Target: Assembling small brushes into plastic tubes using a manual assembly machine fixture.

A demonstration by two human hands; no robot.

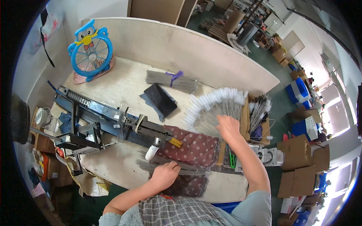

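Note:
My left hand (165, 176) is closed at the near table edge, over a bundle of thin grey wires (192, 170); its fingertips hide what they grip. My right hand (228, 126) reaches forward over a fan of thin wire brushes (211, 107) with white bristle heads. Its fingers are curled down by the wire stems, and whatever is between them is hidden. Between the hands lies a brown polka-dot quilted cloth (192, 148). Left of it, a long dark metal bench machine (113, 118) ends near a white-wrapped handle (152, 152) and yellow-tipped jaws (175, 142).
A purple-tied wire bundle (162, 78) and a black phone (160, 101) lie farther back. A blue cartoon fan (90, 56) stands back left. Right of the brushes is a cardboard box (260, 116) with more brushes. Green-handled snips (232, 160) lie near my right forearm. A panel (181, 45) closes off the back.

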